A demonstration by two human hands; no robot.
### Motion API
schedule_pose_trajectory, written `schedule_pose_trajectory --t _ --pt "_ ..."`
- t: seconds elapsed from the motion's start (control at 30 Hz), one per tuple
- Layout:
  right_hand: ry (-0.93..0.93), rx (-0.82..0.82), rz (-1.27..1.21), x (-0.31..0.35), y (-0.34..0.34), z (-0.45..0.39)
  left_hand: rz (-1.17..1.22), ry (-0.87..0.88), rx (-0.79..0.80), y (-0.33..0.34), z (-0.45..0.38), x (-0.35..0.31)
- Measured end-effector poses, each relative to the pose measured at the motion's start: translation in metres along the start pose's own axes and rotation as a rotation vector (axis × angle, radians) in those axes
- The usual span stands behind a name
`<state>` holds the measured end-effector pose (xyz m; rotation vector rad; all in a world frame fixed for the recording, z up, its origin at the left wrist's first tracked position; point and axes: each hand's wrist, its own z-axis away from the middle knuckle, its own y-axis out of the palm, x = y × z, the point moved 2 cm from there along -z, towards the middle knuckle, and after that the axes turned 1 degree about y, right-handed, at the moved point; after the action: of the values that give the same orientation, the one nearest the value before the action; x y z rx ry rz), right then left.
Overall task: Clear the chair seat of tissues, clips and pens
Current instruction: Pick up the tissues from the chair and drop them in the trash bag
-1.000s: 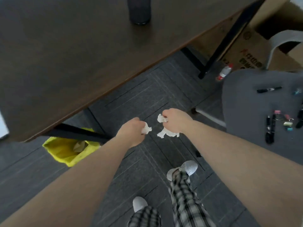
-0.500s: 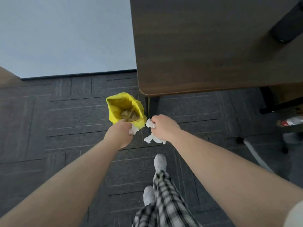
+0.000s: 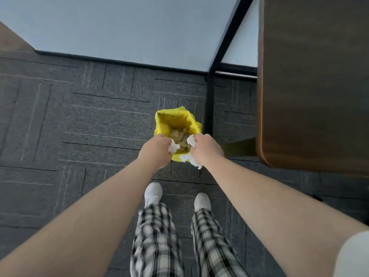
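I've swung away from the chair; now both fists sit at centre frame over the yellow bin bag (image 3: 169, 119). My left hand (image 3: 155, 151) and right hand (image 3: 207, 149) each clutch crumpled tissues (image 3: 191, 159), ready to drop.

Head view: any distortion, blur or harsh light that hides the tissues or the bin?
Head view: wide-angle bending at the table edge; soft, even light, no glare; slightly soft overall, yet the left hand tissue, right hand tissue and yellow bin bag read clearly.
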<state>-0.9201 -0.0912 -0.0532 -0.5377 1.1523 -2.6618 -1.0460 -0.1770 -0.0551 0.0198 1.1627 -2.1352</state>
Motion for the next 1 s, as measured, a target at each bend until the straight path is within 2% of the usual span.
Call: schedule_pose_trajectory --t 0.23,0.5,0.77,0.9,1.0 --pt "0.184 -0.022 -0.078 0.022 0.047 -0.081 0.031 0.046 0.073 0.018 -0.083 0.045" --pt "0.342 0.023 -0.139 0.005 0.087 -0.142 0.065 0.097 0.093 0.057 -0.153 0.055" --pt "0.296 0.042 -0.207 -0.009 0.102 -0.150 0.058 0.158 0.183 0.073 -0.169 0.054" --pt "0.283 0.044 -0.250 -0.007 0.100 -0.142 0.141 0.112 0.139 0.066 -0.165 0.053" --pt "0.267 0.023 -0.254 -0.007 0.093 -0.137 0.153 0.139 0.113 0.058 -0.166 0.048"
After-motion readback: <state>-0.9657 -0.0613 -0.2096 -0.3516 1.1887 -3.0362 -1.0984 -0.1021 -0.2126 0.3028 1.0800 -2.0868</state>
